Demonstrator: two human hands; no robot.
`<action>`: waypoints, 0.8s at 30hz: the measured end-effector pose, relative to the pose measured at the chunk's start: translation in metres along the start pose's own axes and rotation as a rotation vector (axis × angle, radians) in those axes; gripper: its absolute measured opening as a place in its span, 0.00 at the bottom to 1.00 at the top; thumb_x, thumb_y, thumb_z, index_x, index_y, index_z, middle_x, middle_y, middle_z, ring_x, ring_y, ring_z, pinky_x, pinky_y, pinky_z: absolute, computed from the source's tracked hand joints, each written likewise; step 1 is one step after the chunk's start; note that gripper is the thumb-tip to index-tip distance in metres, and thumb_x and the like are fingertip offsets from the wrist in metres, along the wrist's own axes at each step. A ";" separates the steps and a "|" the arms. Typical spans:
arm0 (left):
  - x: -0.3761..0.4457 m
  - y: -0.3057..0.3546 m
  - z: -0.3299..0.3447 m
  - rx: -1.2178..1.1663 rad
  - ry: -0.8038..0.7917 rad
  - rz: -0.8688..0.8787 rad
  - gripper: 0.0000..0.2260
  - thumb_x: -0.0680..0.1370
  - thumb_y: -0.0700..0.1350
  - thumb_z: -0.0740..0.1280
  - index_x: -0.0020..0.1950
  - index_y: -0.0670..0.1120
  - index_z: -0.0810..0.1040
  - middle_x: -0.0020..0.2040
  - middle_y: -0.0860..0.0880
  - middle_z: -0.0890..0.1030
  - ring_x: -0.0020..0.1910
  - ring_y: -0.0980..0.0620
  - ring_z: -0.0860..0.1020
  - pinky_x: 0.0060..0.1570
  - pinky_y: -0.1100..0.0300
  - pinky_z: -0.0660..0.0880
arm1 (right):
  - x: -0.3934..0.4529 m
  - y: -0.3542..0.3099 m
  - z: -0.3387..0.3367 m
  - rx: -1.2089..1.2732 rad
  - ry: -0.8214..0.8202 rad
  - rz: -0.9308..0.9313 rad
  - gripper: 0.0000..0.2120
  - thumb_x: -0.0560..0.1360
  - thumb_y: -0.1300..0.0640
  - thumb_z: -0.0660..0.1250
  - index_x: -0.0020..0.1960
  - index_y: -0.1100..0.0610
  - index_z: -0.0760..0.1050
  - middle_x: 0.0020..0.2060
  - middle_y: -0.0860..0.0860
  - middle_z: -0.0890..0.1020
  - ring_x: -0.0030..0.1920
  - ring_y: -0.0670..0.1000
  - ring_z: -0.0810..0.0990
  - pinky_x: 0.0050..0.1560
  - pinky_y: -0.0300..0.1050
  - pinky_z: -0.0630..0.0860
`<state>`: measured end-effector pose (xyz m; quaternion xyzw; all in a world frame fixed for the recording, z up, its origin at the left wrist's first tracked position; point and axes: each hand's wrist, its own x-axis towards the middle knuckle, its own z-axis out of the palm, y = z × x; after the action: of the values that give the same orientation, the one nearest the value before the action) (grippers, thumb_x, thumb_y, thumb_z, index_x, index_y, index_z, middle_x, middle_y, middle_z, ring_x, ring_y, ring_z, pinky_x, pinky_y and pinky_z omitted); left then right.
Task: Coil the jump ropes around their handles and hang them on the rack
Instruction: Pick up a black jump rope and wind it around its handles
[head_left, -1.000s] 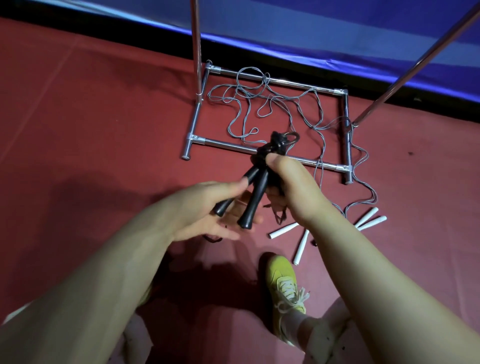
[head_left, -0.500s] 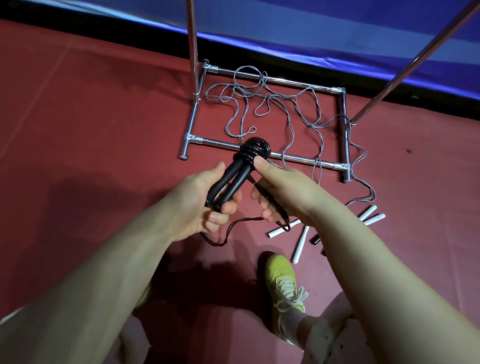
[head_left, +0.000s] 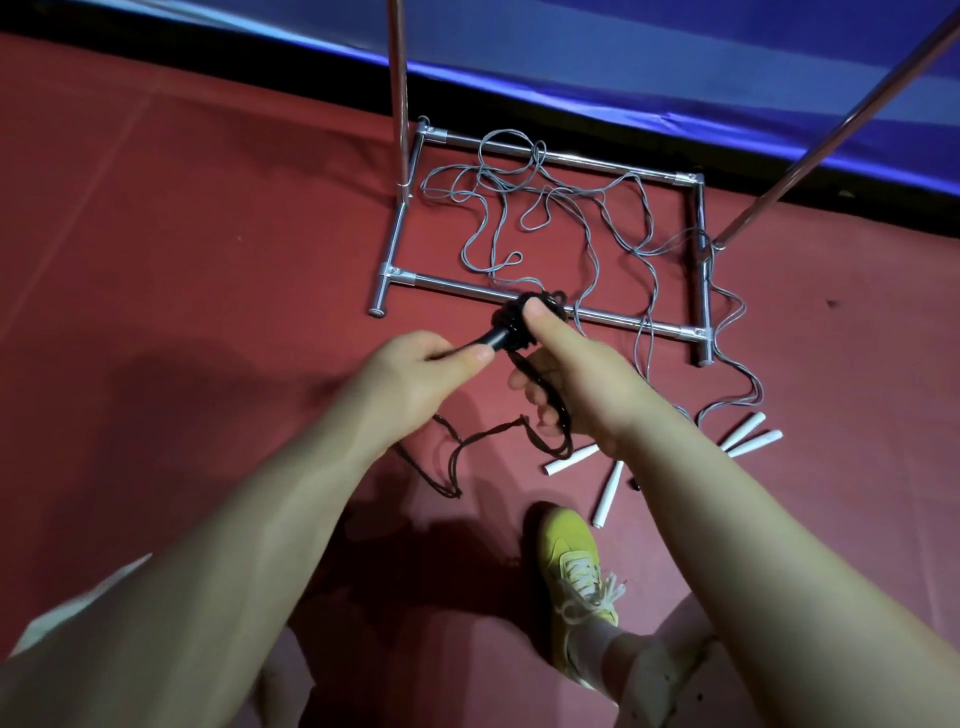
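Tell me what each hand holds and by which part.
Left hand grips the black jump rope's handles at their lower end; right hand pinches the coiled black cord around their top.

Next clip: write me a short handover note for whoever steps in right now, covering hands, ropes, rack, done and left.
Left hand grips the black handles. Right hand pins the black rope coil with the thumb, loose black cord trailing to the floor.
Grey ropes lie tangled across the rack base; their white handles sit on the floor.
Done: black rope partly coiled.
Left: finish it, hang it, then coil the grey ropes.
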<state>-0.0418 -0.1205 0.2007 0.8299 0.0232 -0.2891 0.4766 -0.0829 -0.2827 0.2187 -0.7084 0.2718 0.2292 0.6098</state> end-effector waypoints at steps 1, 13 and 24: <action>-0.001 -0.001 0.001 0.037 0.003 0.016 0.23 0.63 0.65 0.67 0.42 0.45 0.77 0.33 0.53 0.73 0.33 0.51 0.70 0.38 0.56 0.66 | 0.001 0.001 0.001 -0.032 0.025 -0.012 0.27 0.74 0.34 0.59 0.38 0.59 0.76 0.27 0.52 0.72 0.23 0.49 0.66 0.26 0.39 0.64; -0.003 -0.004 -0.003 0.035 -0.077 0.116 0.25 0.53 0.64 0.70 0.41 0.50 0.74 0.33 0.50 0.75 0.32 0.49 0.74 0.39 0.50 0.73 | 0.002 -0.002 0.004 -0.045 0.055 -0.130 0.29 0.67 0.38 0.60 0.44 0.64 0.78 0.35 0.57 0.72 0.35 0.55 0.66 0.37 0.49 0.63; -0.012 0.008 -0.006 -0.117 -0.439 -0.141 0.37 0.62 0.77 0.54 0.43 0.46 0.79 0.32 0.49 0.80 0.29 0.49 0.75 0.42 0.54 0.71 | 0.008 0.000 -0.002 0.166 0.072 -0.209 0.19 0.61 0.41 0.63 0.42 0.56 0.73 0.26 0.48 0.69 0.29 0.49 0.65 0.33 0.46 0.62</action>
<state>-0.0467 -0.1171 0.2157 0.7143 -0.0063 -0.4934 0.4963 -0.0770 -0.2857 0.2143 -0.6877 0.2362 0.1158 0.6766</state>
